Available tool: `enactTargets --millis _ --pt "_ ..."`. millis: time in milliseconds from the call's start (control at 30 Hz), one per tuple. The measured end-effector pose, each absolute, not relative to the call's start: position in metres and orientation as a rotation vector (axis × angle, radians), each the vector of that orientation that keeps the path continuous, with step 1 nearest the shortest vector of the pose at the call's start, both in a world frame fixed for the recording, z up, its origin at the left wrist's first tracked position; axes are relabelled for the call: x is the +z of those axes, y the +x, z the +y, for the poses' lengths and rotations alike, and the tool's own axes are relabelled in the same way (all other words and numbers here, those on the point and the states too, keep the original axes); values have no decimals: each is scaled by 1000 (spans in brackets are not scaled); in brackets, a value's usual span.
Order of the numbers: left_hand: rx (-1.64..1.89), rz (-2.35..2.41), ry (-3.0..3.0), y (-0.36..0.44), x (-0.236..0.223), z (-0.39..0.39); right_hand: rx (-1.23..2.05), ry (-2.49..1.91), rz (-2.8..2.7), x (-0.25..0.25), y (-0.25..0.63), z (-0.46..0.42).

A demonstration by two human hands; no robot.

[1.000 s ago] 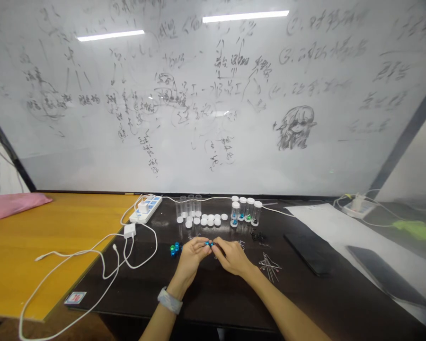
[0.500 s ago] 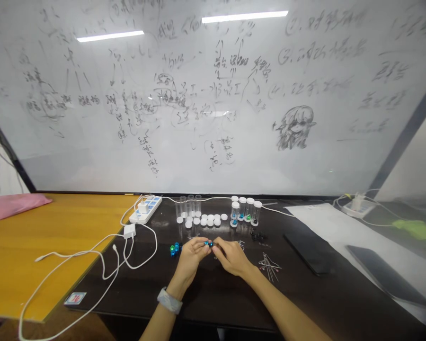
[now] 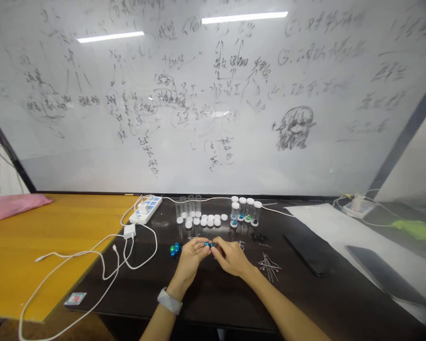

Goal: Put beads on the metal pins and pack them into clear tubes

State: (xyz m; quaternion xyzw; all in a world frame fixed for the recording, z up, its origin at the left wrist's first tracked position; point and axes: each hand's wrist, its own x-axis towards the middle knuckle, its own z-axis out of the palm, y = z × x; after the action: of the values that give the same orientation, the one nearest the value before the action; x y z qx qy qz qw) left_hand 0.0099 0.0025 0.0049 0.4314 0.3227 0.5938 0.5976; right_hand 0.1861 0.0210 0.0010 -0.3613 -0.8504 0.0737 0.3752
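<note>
Over the dark table my left hand [image 3: 193,253] and my right hand [image 3: 231,255] meet, fingertips pinched together. Between them show small shiny blue balls [image 3: 208,244]; their exact kind is too small to tell. Both hands seem closed on these balls, with the fingers partly covering them. Left of my left hand lies a little cluster of shiny blue and green balls [image 3: 175,249]. Past my right fingers lie some thin pale pieces [image 3: 241,245], partly hidden. To the right of my right wrist is a loose pile of metal pins [image 3: 269,267] with pinkish ends.
Clear tubes [image 3: 189,208] stand at the back beside several white caps [image 3: 210,219]. Capped tubes [image 3: 249,210] holding coloured balls stand further right, near small black pieces [image 3: 258,236]. A black phone [image 3: 307,251] lies right; a power strip [image 3: 147,210] and white cables [image 3: 102,255] lie left.
The fingers of my right hand have shifted slightly around the blue balls. Everything else stays in place.
</note>
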Motion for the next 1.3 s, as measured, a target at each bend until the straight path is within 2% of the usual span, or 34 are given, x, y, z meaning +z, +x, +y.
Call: enactTargets --millis 567,833,1167,1300 --pt "1380 759 987 10 8 1 207 -920 -2178 2 186 20" --pt "1446 799 1017 9 4 3 66 -955 -2265 -3 179 21" --pt "1459 845 1074 9 2 6 143 -950 -2228 -8 175 21" --pt "1429 826 1070 8 5 4 296 -911 -2189 -6 174 21"
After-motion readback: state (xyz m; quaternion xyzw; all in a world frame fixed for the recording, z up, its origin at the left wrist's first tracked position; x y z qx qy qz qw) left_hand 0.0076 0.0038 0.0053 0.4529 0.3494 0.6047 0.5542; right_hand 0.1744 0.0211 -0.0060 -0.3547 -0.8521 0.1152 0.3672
